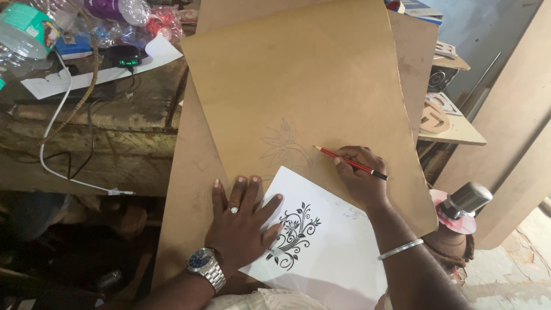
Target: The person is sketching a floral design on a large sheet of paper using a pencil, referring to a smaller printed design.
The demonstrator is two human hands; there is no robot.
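Board: the tan fibreboard sheet point(298, 74) lies tilted in front of me, on top of a larger brown board point(183, 189); everything below is placed relative to this tan sheet.
Sketch: a faint pencil outline of leaves and scrolls point(284, 146) sits on the sheet's lower middle, just left of my pencil tip.
Pencil: the red pencil point(350, 163) slants across the sheet's lower right part, tip pointing up-left toward the sketch, dark end toward the sheet's right edge.
Right hand: my right hand point(359, 178) is curled tight around the pencil, resting on the sheet just right of the sketch; a silver bangle point(400, 249) is on that wrist.
Pattern paper: a white sheet with a black floral print point(321, 241) overlaps the board's lower edge, between my two hands.
Left hand: my left hand point(241, 221) lies flat, fingers spread wide, holding nothing; fingertips reach the tan sheet's lower left corner, thumb presses the paper's left edge. It wears a ring, with a metal watch point(205, 267) on the wrist.
Left of the board: a worn bench point(115, 120) with a white cable point(54, 115), plastic bottles and a black mouse point(123, 56).
Right of the board: a small shelf of cut wooden shapes point(450, 123).
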